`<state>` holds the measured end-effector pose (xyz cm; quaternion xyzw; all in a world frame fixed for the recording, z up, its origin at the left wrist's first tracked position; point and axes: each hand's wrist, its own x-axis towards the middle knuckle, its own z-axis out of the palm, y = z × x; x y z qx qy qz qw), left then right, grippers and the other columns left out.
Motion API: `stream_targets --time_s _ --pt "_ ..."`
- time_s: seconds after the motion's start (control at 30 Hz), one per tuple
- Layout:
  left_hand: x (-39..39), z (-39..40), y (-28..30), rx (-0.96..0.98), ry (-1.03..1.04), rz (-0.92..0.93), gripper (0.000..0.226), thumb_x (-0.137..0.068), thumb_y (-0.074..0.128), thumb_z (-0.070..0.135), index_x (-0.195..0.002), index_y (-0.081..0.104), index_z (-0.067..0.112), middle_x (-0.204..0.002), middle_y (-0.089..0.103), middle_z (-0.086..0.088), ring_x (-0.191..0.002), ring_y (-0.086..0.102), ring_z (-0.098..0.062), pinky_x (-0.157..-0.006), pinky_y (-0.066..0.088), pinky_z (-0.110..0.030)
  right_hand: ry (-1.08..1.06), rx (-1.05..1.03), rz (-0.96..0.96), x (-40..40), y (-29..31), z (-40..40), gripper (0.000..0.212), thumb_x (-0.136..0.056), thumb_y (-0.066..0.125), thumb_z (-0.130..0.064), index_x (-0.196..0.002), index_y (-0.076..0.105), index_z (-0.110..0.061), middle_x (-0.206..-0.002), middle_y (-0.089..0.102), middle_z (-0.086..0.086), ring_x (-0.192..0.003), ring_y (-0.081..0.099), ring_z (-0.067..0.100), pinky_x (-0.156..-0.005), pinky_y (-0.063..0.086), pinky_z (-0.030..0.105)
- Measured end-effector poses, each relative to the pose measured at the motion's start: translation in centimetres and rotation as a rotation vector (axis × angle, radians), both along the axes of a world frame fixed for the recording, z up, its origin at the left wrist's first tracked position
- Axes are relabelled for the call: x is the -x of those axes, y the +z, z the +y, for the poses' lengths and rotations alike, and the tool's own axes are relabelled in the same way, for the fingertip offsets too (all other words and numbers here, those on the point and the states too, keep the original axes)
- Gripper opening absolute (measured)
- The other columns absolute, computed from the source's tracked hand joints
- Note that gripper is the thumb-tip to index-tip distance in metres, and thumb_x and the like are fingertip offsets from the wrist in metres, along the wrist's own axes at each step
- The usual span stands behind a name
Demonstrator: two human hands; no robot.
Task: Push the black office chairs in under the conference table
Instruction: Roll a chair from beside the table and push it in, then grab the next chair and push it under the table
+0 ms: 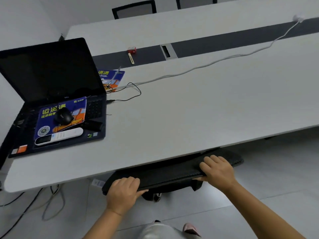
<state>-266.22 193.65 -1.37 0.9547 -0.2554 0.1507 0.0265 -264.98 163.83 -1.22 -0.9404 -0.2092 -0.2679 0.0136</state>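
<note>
A black office chair (169, 175) stands at the near edge of the white conference table (198, 109), its seat hidden under the tabletop and only the top of its backrest showing. My left hand (124, 192) grips the left end of the backrest top. My right hand (217, 169) grips the right part of it, fingers curled over the edge. Two more black chairs (134, 9) (195, 1) stand at the far side of the table, their backs rising just above the far edge.
An open black laptop (51, 94) sits on the table's left end with a blue mouse pad, a mouse (63, 116) and a white remote (58, 136) on it. A white cable (207, 63) runs across the tabletop. Loose cables (50, 200) lie on the floor at left.
</note>
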Motion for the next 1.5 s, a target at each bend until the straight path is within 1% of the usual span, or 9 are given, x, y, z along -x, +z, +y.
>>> stream_targets --time_s 0.2,0.3,0.43,0.6,0.73,0.87,1.1,1.33,1.5 --pt "0.3 -0.4 2.1 0.015 0.001 0.222 0.075 -0.094 0.009 0.055 -0.065 0.064 0.013 -0.049 0.061 0.002 -0.040 0.058 -0.015 -0.043 0.044 -0.016 -0.187 -0.013 0.199 1.5 1.4 0.9 0.078 -0.091 0.013 -0.061 -0.052 0.060 -0.012 -0.048 0.053 0.003 -0.042 0.050 0.021 -0.056 0.024 0.026" --pt "0.2 -0.8 3.2 0.069 0.124 0.506 0.051 -0.091 0.036 0.053 -0.091 0.069 0.014 -0.083 0.071 0.001 -0.076 0.067 -0.017 -0.066 0.045 -0.024 -0.428 -0.131 0.298 4.1 1.7 2.8 0.076 -0.090 0.017 -0.060 -0.068 0.068 -0.009 -0.066 0.067 0.009 -0.064 0.066 0.029 -0.079 0.044 0.039" --pt "0.5 -2.6 3.7 0.296 0.008 0.613 0.021 -0.087 0.060 0.022 -0.102 0.067 0.007 -0.104 0.070 -0.007 -0.095 0.065 -0.025 -0.072 0.041 -0.024 -0.703 -0.537 0.349 8.0 0.8 6.4 0.036 -0.076 0.073 -0.016 -0.104 0.065 0.004 -0.114 0.064 0.025 -0.110 0.056 0.047 -0.083 0.049 0.057" --pt "2.9 -7.8 3.5 0.486 -0.573 0.614 0.027 -0.079 0.053 0.015 -0.085 0.070 -0.005 -0.099 0.063 -0.003 -0.103 0.058 -0.015 -0.089 0.043 -0.023 -0.932 -0.965 0.453 17.1 -1.7 9.3 0.042 -0.090 0.056 -0.017 -0.130 0.047 -0.007 -0.144 0.038 0.010 -0.133 0.035 0.021 -0.106 0.021 0.022" --pt "8.3 -11.5 0.7 0.408 -0.685 1.105 0.023 -0.084 0.058 -0.004 -0.105 0.065 0.005 -0.108 0.058 0.009 -0.106 0.055 -0.014 -0.089 0.034 -0.004 -1.187 -1.345 0.482 27.3 -3.1 12.3 0.040 -0.094 0.049 -0.021 -0.133 0.042 -0.016 -0.139 0.034 -0.008 -0.126 0.028 0.000 -0.103 0.016 0.011" --pt "16.4 -13.0 -2.2 0.263 -0.718 1.404 0.032 -0.087 0.056 0.000 -0.099 0.054 0.030 -0.104 0.060 0.007 -0.098 0.057 -0.013 -0.073 0.043 -0.004 -1.499 -1.593 0.300 38.7 -3.4 16.3 0.034 -0.093 0.049 -0.013 -0.127 0.046 -0.016 -0.127 0.045 -0.005 -0.118 0.044 0.009 -0.098 0.030 0.015" --pt "36.4 -14.1 -3.1 -0.087 -0.969 1.604 0.033 -0.089 0.056 0.010 -0.094 0.053 0.042 -0.107 0.058 0.009 -0.104 0.054 -0.012 -0.087 0.037 -0.025 -1.934 -1.793 -0.220 59.3 -2.9 25.7 0.029 -0.089 0.053 -0.004 -0.117 0.051 -0.012 -0.115 0.052 0.004 -0.110 0.050 0.018 -0.077 0.040 0.002" --pt "58.3 -15.9 -0.6 -0.332 -1.366 1.604 0.026 -0.092 0.051 0.014 -0.112 0.050 0.030 -0.119 0.052 0.007 -0.111 0.048 -0.009 -0.095 0.035 -0.024 -2.103 -1.689 -0.771 75.9 -0.1 28.6 0.031 -0.089 0.055 -0.006 -0.117 0.048 -0.018 -0.116 0.048 -0.006 -0.108 0.047 0.007 -0.094 0.034 0.021" --pt "69.0 -17.9 -0.2 -0.491 -1.531 1.555 0.027 -0.091 0.052 0.013 -0.117 0.051 0.023 -0.120 0.053 0.003 -0.112 0.049 -0.012 -0.093 0.036 -0.024 -2.159 -1.649 -1.015 83.1 -0.7 29.8 0.035 -0.087 0.057 -0.004 -0.108 0.046 -0.029 -0.111 0.051 -0.013 -0.105 0.050 0.004 -0.081 0.035 -0.006"
